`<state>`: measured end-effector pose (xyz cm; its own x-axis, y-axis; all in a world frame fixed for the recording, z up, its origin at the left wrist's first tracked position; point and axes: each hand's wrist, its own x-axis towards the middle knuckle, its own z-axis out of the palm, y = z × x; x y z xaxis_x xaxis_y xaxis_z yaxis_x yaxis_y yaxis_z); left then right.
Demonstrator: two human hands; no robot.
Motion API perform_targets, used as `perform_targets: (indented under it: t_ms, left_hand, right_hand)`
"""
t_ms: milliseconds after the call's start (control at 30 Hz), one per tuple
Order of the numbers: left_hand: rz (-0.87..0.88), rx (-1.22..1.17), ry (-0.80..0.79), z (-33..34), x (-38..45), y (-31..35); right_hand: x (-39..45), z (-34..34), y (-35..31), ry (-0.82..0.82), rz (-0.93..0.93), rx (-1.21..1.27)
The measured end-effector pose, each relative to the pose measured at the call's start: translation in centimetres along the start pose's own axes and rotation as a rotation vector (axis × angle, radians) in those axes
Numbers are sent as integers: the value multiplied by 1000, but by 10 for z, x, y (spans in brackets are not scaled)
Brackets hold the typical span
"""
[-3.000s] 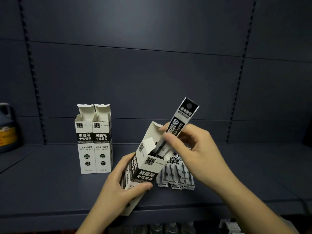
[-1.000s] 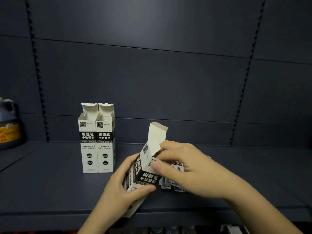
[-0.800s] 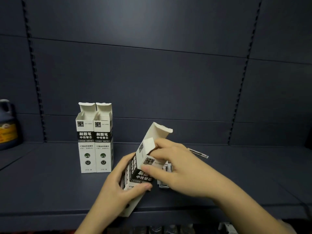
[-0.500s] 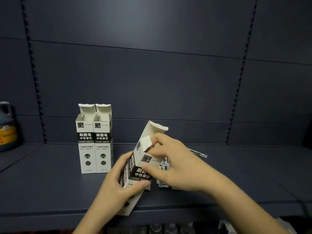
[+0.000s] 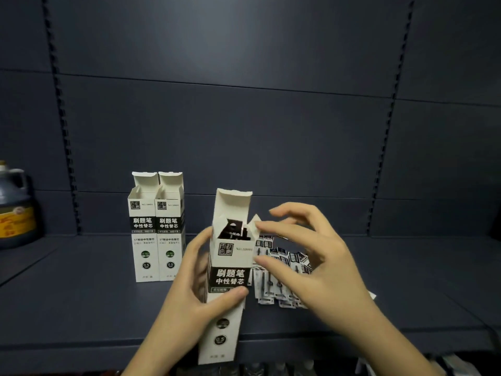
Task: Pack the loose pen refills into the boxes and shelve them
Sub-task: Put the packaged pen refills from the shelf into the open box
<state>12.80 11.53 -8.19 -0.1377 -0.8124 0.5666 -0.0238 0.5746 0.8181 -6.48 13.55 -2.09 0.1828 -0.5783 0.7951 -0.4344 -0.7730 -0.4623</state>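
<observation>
White-and-black refill box (image 5: 230,270) upright, top flap open, in left grip (image 5: 189,297); right grip (image 5: 311,264) loosely open, pinching nothing.

shelf (image 5: 81,302): dark blue, flat, with slotted back wall | left back: two open boxes (image 5: 156,240) upright, touching side by side | middle, right of them: loose refill packs (image 5: 282,278) in a flat heap | far left edge: dark jug (image 5: 15,204) with yellow label

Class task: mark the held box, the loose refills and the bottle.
held box (image 5: 231,278): head view, black label band on its front.
loose refills (image 5: 287,264): head view, middle of the pile.
bottle (image 5: 15,207): head view, its body.
</observation>
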Motion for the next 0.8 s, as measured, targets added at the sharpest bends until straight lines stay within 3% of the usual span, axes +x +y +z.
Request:
perform_targets:
  t_ms: [233, 533, 800]
  left_hand:
    - [30, 51, -30, 7, -5, 16]
    - [29, 75, -61, 8, -3, 17]
    - [-9, 117, -140, 7, -3, 12]
  right_hand:
    - [-12, 6, -1, 39, 110, 275]
    - [-10, 14, -1, -22, 69, 195]
    - [-10, 16, 2, 5, 164, 190]
